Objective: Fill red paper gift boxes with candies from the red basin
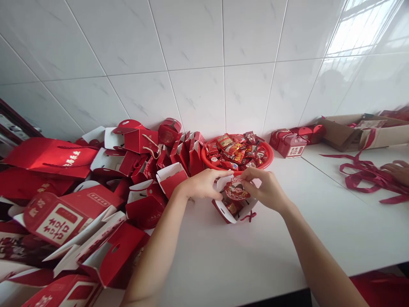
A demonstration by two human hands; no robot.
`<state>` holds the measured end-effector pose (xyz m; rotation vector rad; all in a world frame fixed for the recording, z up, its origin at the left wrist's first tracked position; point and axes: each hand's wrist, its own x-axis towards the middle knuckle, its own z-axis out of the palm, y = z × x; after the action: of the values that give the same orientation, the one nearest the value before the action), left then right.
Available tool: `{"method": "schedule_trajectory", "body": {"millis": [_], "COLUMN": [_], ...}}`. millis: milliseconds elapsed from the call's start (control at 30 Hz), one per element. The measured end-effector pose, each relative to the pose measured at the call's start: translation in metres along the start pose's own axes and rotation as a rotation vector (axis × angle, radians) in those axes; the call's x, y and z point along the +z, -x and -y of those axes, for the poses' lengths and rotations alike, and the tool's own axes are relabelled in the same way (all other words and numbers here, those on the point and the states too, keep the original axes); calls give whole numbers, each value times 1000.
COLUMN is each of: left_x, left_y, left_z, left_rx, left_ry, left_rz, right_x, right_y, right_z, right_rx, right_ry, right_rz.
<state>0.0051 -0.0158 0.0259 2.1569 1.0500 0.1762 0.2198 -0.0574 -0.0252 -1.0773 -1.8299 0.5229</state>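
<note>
Have a small open red cardboard box with a white inside (228,214) at the centre of the frame, on a white tabletop (255,256). Keep the left hand (204,184) at its left side, thumb and fingers parted, touching near the white edge. Have the right hand (266,188) at its right side, fingers bent at a red printed piece with a cartoon figure (235,189); cannot tell whether gripping or only touching. Can see small wrapped pieces inside the box, below the printed piece. Just behind, can see a round red plastic basin (271,160) heaped with wrapped sweets (238,149). Across the left, find many red boxes and bags (68,217); right of the basin, closed red gift boxes (289,145). At the right edge, see another person's hand (398,171) beside loose dark-red ribbon (361,175).
</note>
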Motion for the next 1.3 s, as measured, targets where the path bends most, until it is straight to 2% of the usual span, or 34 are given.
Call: {"method": "schedule_trajectory", "body": {"millis": [167, 267, 400, 667, 800, 967, 1100, 1200, 1300], "left_x": [0, 4, 7, 7, 7, 8, 10, 11, 11], "left_y": [-12, -19, -22, -17, -16, -13, -9, -8, -7], "left_z": [18, 28, 28, 19, 16, 10, 4, 1, 1], "left_rx": [-25, 37, 64, 51, 65, 96, 106, 109, 103], "left_ry": [-35, 15, 41, 26, 5, -40, -83, -96, -89], "left_rz": [19, 45, 53, 79, 79, 57, 46, 49, 43], "right_x": [0, 2, 5, 5, 4, -5, -12, -4, 13], "right_y": [-2, -3, -2, -3, 1, 0, -10, -20, -25], "right_z": [-6, -7, -6, -1, 3, 7, 10, 12, 11], "right_rx": [9, 14, 27, -51, -39, 3, -53, -112, -137], "right_ry": [-38, -44, 17, 167, 117, 10, 34, 80, 84], "right_rz": [-107, -26, 138, 211, 250, 395, 611, 763, 864]}}
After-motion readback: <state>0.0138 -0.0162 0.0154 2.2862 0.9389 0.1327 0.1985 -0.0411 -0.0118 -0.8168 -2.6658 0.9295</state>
